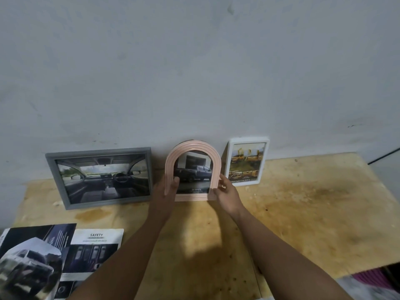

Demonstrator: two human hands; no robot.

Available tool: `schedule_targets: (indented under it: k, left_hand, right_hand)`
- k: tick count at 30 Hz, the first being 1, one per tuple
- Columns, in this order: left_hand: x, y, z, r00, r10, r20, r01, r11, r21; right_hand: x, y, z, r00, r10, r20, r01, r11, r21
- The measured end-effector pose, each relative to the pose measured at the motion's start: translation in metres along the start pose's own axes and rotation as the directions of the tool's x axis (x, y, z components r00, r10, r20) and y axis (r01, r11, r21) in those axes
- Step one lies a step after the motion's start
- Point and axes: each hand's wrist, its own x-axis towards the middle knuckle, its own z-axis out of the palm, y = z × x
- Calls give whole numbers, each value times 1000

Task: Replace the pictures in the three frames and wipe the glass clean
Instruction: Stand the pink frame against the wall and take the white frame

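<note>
Nearest to me, at the lower left, I see loose car brochure pages (pixel 41 258) lying flat on the stained wooden counter (pixel 303 208), one headed "SAFETY". Both forearms reach forward over the counter's middle. My left hand (pixel 167 189) grips the left leg of the pink arched frame (pixel 193 172), thumb laid across its front edge, the other fingers hidden behind it. My right hand (pixel 227 193) grips the frame's lower right corner, thumb in front, fingers curled round the edge. The frame stands upright between them; I cannot tell whether its base touches the counter. It shows a dark pickup truck. Just beside it on the left leans a grey frame (pixel 99 177) with a car-interior picture; on the right a white frame (pixel 246 162) with yellow trucks, both against the grey wall (pixel 194 72).
</note>
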Motion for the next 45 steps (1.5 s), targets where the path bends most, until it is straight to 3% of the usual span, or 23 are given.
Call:
schedule_targets:
  k: [4,7,13,17,21,23,27,32,37,45]
  left_hand:
    - [1,7,5,986,-156,54,157,987,-28]
    - [0,11,14,980,-194,39,194,981,4]
    - [-12,-1,46,977,-141,-162,155,985,79]
    - [-15,14,94,992,-116,-48,122,980,154]
    - [1,57,153,990,-62,129,44,989,138]
    - [10,77,183,982,-112,151,98,990,98]
    - [41,83,227,954,-292,68,296,954,-49]
    - [65,72,247,960,-272,-65,263,957,-127]
    - [38,74,240,974,-188,-128,182,982,-60]
    - [-30,60,204,960,-266,-84,268,963,19]
  right_hand:
    - [13,0,6,995,74,65,-76,996,39]
    - [18,4,3,995,71,63,-76,994,76]
    - [13,23,-24,999,41,7,-41,990,134]
    - [15,29,-73,977,-31,-211,27,999,-21]
    - [33,18,-135,926,-29,-376,7,998,-59]
    - [51,12,-161,907,-39,-419,8,997,-74]
    - [89,-9,-188,949,42,-313,-37,999,21]
    - [106,-20,-189,998,-16,-58,14,999,-43]
    - [91,-4,-203,996,-13,-93,11,1000,-19]
    - [16,42,-214,989,143,-21,-139,980,141]
